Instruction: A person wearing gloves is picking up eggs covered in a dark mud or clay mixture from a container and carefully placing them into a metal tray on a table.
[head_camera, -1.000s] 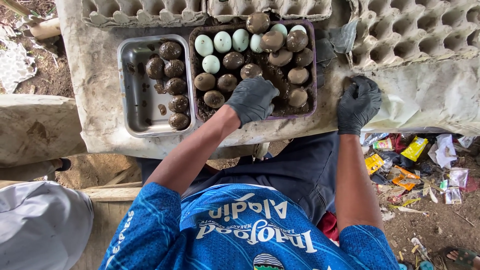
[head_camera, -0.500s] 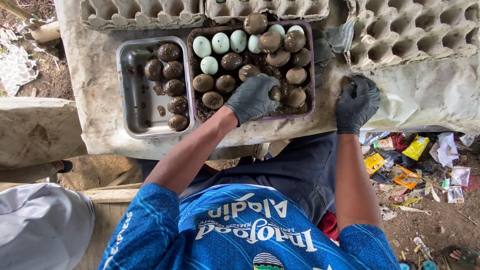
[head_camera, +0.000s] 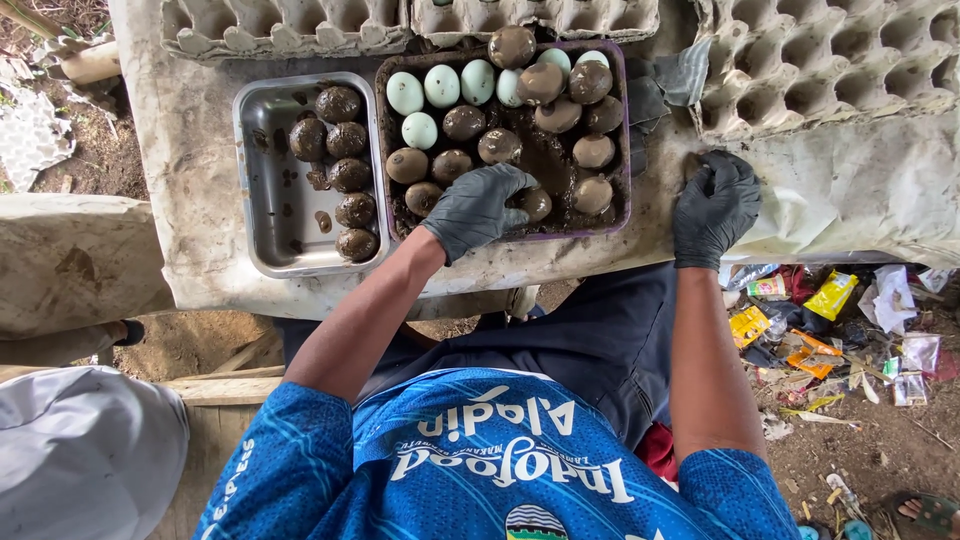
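Observation:
My left hand (head_camera: 475, 205), in a black glove, reaches into the purple tray (head_camera: 625, 120) of brown mud. Its fingers curl around a mud-coated egg (head_camera: 537, 204) at the tray's near edge. Several other muddy eggs and pale blue-green clean eggs (head_camera: 441, 85) lie in the same tray. My right hand (head_camera: 714, 205), also in a black glove, rests with bent fingers on the dirty white table cover (head_camera: 190, 170), right of the tray, holding nothing I can see. The metal pan (head_camera: 262, 190) on the left holds several mud-coated eggs (head_camera: 348, 175) in a column.
Grey cardboard egg trays (head_camera: 830, 65) stand at the back and right of the table. Litter and wrappers (head_camera: 830, 320) cover the dirt ground at right. Someone's foot (head_camera: 925, 510) shows at the bottom right, and a grey bundle (head_camera: 80, 450) lies at the lower left.
My left hand has shifted slightly over the muddy egg at the tray's near edge. My right hand stays on the table cover.

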